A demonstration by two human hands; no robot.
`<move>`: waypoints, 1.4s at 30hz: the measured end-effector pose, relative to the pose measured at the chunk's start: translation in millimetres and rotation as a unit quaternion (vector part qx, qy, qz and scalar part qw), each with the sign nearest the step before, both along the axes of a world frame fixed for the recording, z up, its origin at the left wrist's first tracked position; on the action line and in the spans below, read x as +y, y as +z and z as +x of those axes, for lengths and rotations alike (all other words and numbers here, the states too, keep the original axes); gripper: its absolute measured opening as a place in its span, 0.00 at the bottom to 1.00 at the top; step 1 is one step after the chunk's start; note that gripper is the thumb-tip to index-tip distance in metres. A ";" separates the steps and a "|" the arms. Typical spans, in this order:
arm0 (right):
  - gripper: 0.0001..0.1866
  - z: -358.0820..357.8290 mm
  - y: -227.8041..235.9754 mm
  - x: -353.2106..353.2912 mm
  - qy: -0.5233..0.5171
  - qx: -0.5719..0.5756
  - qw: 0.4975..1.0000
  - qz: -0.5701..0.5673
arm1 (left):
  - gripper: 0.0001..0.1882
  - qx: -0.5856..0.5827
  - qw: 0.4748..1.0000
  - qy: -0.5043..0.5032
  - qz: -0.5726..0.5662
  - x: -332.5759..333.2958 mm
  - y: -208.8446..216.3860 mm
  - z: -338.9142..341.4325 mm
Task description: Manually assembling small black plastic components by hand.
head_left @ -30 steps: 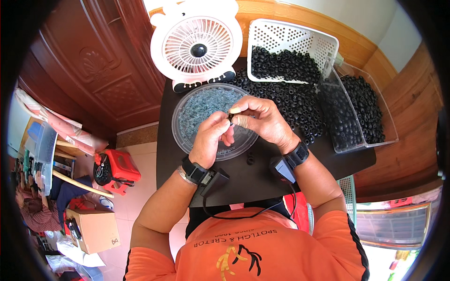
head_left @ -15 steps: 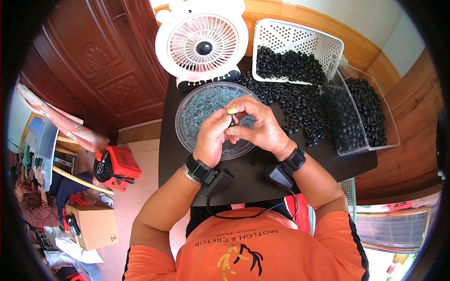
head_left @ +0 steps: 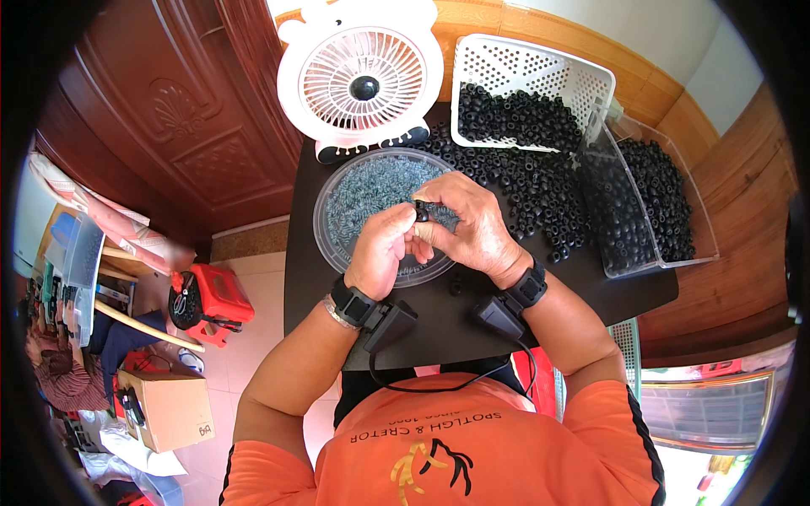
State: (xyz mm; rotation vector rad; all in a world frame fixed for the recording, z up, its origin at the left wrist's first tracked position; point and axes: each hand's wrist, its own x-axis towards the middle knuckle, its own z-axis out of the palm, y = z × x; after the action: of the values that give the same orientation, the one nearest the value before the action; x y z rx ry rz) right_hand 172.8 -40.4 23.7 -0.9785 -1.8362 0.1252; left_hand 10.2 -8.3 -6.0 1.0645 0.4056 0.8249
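Note:
A small black hollow part [head_left: 421, 212] is pinched between my two hands, above a round clear tub [head_left: 319, 221] of small bluish translucent pieces [head_left: 364, 185]. My left hand [head_left: 381, 249] is closed on the part's left side, thumb and fingertips pressed to it. From the right, my right hand [head_left: 469, 221] grips it with thumb and forefinger. My fingers cover much of the part, so its full shape is hidden. Many similar black parts [head_left: 531, 190] lie loose on the dark table just right of my right hand.
At the back stands a white fan [head_left: 364, 88]. A white perforated basket [head_left: 591, 78] lies tipped, black parts spilling out. Beside it is a clear bin [head_left: 662, 268] of black parts. A cable [head_left: 439, 391] joins the devices on my wrists. A red stool [head_left: 224, 299] stands left of the table [head_left: 337, 358].
My fingers have shifted around the black part, which now shows more between the fingertips. The light-coloured tip seen at the right thumb and forefinger before is out of sight. Both hands stay above the tub.

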 end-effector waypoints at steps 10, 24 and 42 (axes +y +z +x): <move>0.13 -6.6 -2.2 -2.8 -0.011 -0.008 1.000 -0.007 | 0.19 0.022 0.998 0.041 0.032 -5.8 5.1 -1.7; 0.15 -11.0 -1.6 -0.8 -0.022 -0.021 1.000 0.006 | 0.16 -0.023 0.999 0.040 0.023 -0.9 -3.8 -0.1; 0.15 -2.5 -2.1 0.0 -0.061 -0.078 0.994 0.056 | 0.20 0.045 0.999 0.015 0.021 -2.2 0.4 -0.8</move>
State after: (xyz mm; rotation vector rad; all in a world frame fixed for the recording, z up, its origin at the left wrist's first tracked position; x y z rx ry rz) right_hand 170.3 -40.4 21.6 -1.0431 -1.8965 -0.1300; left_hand 9.5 -10.5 -5.6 1.1403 0.4817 0.8172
